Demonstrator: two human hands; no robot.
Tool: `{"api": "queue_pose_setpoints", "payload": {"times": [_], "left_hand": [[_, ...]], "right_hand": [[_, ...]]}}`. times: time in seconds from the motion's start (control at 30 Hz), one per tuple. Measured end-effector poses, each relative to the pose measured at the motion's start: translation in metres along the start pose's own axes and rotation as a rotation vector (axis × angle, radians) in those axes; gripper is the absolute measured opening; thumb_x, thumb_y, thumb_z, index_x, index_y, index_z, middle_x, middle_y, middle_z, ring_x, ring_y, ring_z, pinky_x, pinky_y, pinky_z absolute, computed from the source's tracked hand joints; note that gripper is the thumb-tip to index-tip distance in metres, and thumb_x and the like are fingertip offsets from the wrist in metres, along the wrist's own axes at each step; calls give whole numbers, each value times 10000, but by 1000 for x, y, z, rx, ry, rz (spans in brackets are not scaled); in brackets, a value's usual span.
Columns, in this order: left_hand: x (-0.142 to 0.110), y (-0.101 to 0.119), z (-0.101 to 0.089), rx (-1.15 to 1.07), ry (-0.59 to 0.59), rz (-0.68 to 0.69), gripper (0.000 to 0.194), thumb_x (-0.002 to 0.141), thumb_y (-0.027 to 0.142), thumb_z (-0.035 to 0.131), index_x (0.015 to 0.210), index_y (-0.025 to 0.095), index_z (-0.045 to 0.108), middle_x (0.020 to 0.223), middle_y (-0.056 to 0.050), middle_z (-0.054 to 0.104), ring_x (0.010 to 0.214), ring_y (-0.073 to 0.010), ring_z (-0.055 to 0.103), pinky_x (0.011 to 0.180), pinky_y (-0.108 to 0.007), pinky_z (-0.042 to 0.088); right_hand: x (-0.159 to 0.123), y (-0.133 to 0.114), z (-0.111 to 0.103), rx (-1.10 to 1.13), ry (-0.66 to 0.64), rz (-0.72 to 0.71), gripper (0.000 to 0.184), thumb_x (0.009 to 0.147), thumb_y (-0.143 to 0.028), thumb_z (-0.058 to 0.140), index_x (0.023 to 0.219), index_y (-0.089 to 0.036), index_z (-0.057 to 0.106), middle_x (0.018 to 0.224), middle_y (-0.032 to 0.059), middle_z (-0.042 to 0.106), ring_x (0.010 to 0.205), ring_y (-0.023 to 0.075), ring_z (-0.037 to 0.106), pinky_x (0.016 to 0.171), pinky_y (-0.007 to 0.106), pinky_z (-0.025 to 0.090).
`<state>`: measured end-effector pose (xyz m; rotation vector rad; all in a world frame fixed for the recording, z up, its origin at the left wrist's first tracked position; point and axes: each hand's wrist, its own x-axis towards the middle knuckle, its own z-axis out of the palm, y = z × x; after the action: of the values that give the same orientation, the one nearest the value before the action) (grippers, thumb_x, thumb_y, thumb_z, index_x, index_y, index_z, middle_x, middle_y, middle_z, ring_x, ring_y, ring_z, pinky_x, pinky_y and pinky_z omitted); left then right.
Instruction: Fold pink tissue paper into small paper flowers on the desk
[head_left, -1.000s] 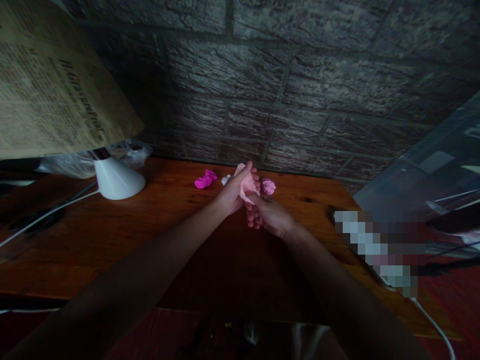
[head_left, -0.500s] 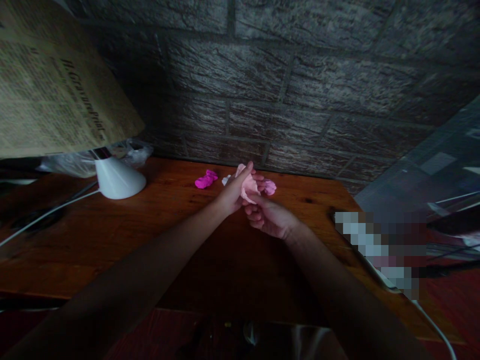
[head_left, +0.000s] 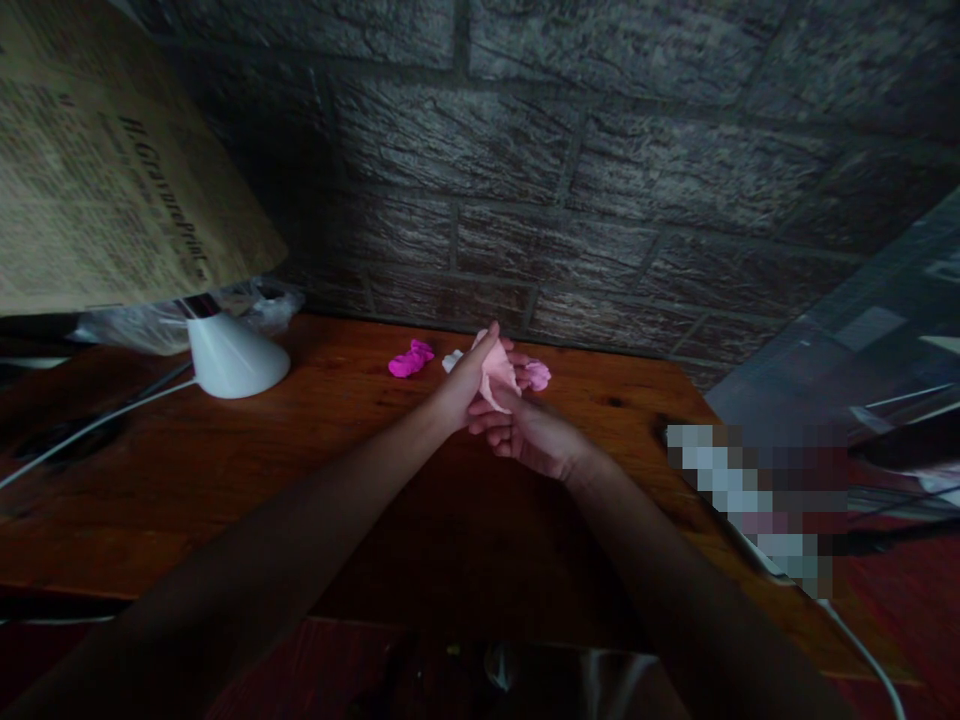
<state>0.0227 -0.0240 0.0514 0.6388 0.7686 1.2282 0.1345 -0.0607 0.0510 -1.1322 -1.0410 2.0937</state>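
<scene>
A flattened, light pink piece (head_left: 498, 372) that looks like soft modelling clay lies between my two hands above the table. My left hand (head_left: 469, 388) cups it from the left, thumb up along its edge and fingers behind it. From the right, my right hand (head_left: 536, 435) presses its thumb on the lower part, with its fingers curled underneath. Behind the hands on the table are a bright magenta lump (head_left: 411, 359), a white lump (head_left: 452, 360) partly hidden by my left hand, and a paler pink-purple lump (head_left: 537, 375) beside my left fingertips.
A lamp with a white base (head_left: 234, 357) and a printed paper-like shade (head_left: 112, 180) stands at the left, with a clear plastic bag (head_left: 135, 325) behind it. A blurred-out flat device (head_left: 750, 510) with a white cable lies at the right edge. A brick wall (head_left: 495, 150) bounds the wooden table (head_left: 315, 430).
My right thumb and fingers have shifted slightly left across the pink piece, which looks a little more spread out. The lumps on the table stay put.
</scene>
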Motion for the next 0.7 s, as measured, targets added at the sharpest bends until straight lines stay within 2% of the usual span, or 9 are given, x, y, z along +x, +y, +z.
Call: {"api": "queue_pose_setpoints", "payload": {"times": [0.1, 0.2, 0.33, 0.47, 0.6, 0.7], "left_hand": [[1, -2, -1, -19, -23, 37, 438, 853, 616, 660, 934, 194, 573, 722, -33, 653, 632, -167, 652, 574, -269, 505], [1, -2, -4, -26, -40, 47, 444, 858, 625, 645, 920, 190, 581, 722, -28, 651, 579, -149, 621, 542, -266, 483], [1, 0, -6, -25, -43, 47, 467, 866, 650, 616, 904, 185, 596, 713, -29, 655, 565, -147, 614, 538, -267, 479], [3, -3, -7, 7, -98, 35, 496, 862, 683, 593, 865, 188, 614, 680, -37, 668, 574, -164, 633, 524, -267, 475], [5, -7, -8, 68, -135, 28, 535, 833, 721, 596, 811, 187, 615, 632, -37, 663, 496, -151, 604, 441, -240, 404], [5, -6, -8, 52, -129, 22, 542, 835, 723, 591, 797, 184, 624, 630, -44, 666, 533, -169, 637, 457, -244, 427]], "right_hand": [[2, 3, -3, -33, -8, -77, 393, 1021, -411, 544, 786, -140, 704, 670, 54, 713, 500, 66, 539, 502, 179, 440], [6, 8, -5, -79, -31, -141, 389, 981, -455, 603, 774, -140, 700, 669, 59, 711, 497, 69, 538, 507, 189, 434], [6, 8, -4, -125, -10, -138, 442, 977, -524, 576, 789, -142, 699, 668, 59, 707, 497, 77, 549, 502, 197, 431], [5, 5, -5, -104, 51, -123, 502, 975, -593, 529, 787, -153, 681, 650, 52, 691, 498, 90, 569, 492, 207, 442], [7, 6, -8, -106, 38, -186, 413, 955, -539, 603, 800, -161, 666, 670, 38, 694, 511, 81, 571, 508, 199, 449], [9, 8, -9, -137, 34, -242, 393, 938, -517, 635, 791, -154, 669, 678, 41, 701, 518, 74, 563, 522, 196, 449]]}}
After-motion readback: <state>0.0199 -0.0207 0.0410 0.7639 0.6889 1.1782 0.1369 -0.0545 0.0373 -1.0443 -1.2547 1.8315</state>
